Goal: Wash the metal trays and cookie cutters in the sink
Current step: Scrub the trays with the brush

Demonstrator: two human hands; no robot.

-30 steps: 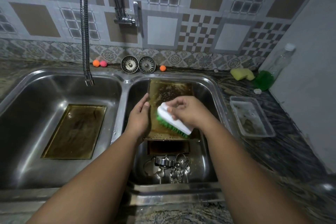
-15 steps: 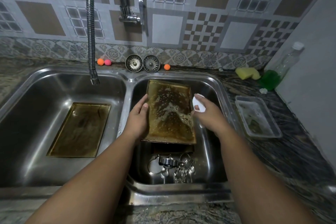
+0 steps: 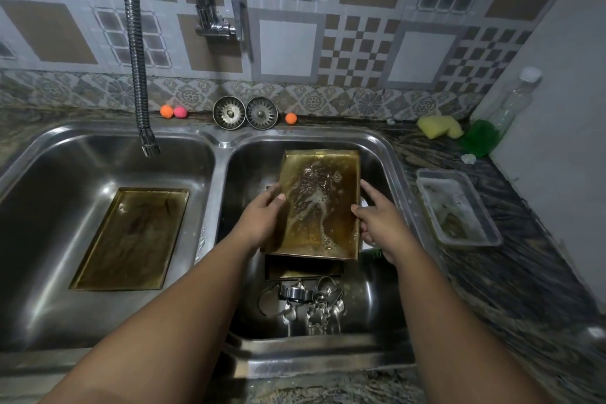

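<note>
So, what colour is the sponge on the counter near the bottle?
Yellow. The sponge shows best in the head view.

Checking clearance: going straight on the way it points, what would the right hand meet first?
Probably the right rim of the soapy tray: the right hand points away and leftward, beside it. Depth unclear.

In the sink's [image 3: 226,143] left basin lies one tray [image 3: 131,239]; in its right, a second tray [image 3: 318,203] and the cutters [image 3: 314,303]. Behind the sink stand strainers [image 3: 229,113].
</note>
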